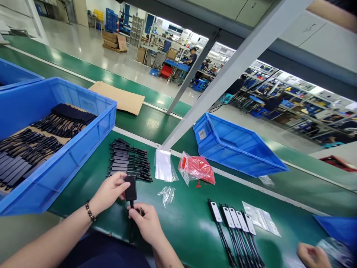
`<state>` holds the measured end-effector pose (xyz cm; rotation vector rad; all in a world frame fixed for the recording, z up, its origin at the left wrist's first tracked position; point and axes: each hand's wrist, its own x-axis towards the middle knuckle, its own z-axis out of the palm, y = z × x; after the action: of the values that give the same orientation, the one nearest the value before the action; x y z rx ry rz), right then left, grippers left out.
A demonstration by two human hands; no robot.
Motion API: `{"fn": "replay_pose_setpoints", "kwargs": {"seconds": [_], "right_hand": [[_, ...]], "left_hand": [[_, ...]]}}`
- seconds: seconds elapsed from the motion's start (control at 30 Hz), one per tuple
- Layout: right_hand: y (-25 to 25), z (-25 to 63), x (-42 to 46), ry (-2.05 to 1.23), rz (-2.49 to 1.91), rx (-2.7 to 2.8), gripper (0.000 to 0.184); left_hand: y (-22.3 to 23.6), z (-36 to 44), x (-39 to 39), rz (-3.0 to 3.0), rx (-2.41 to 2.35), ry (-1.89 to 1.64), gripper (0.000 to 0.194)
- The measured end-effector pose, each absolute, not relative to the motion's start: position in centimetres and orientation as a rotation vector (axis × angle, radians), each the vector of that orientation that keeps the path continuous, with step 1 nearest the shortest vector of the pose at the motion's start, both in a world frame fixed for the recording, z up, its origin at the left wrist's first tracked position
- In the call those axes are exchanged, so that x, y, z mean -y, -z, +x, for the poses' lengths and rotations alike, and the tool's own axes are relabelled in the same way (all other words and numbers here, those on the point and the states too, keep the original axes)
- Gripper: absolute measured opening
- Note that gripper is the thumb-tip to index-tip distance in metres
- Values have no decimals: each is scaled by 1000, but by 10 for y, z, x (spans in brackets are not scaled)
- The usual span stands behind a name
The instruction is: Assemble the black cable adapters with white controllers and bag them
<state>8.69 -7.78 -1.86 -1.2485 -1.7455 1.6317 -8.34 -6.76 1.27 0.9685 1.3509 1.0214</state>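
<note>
My left hand (110,190) pinches the flat black box of a cable adapter (131,189) between thumb and fingers, above the green bench (184,223). Just below it, my right hand (149,222) closes around the adapter's short cable, where part of a connector shows between the fingers. Beyond my left hand lies a row of similar dark adapters (119,158), cables pointing right. Small clear plastic pieces (167,195) rest to the right of my hands, near a stack of clear bags (164,165).
A blue crate (80,156) of adapters stands at left. A red bag (199,169) with loose red bits and a tilted blue bin (237,145) sit beyond. White-faced adapters (237,219) lie at right, near another person's hand (312,255). A slanted white post (223,85) rises ahead.
</note>
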Motion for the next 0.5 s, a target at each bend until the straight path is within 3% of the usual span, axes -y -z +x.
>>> {"fn": "replay_pose_setpoints", "kwargs": {"seconds": [0.13, 0.37, 0.5], "right_hand": [[23, 93, 78, -1587, -1278, 1734, 19], [30, 99, 83, -795, -1288, 2142, 19], [10, 112, 78, -742, -1282, 2168, 18]], "left_hand": [[-9, -69, 65, 997, -1344, -1047, 31], [4, -46, 74, 674, -1156, -993, 43], [11, -32, 77, 371, -965, -970, 43]]}}
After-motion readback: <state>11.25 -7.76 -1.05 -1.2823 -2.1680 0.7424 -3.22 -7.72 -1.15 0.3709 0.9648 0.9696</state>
